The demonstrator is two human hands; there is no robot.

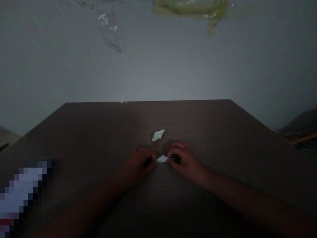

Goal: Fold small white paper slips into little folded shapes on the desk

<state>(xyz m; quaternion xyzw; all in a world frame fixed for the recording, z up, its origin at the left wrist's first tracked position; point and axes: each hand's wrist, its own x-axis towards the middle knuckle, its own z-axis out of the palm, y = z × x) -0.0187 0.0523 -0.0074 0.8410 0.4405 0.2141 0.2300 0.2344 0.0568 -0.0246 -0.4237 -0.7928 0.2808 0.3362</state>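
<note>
A small folded piece of white paper (162, 159) is held between my two hands, its top coming to a low point. My left hand (141, 162) pinches its left end with thumb and fingers. At the right end, my right hand (184, 160) grips it the same way, fingers curled. Just beyond my hands, a second folded paper piece (158, 135), pale and slanted like a parallelogram, lies on the dark wooden table (106, 132). The dim light hides the finer folds.
A pixelated, bright flat object (23, 188) lies at the table's left. Behind the table's far edge rises a grey wall (158, 69), with clear plastic (111, 29) and a yellowish plastic wrapper (190, 10) on it. Dark items (304, 132) are beyond the right edge.
</note>
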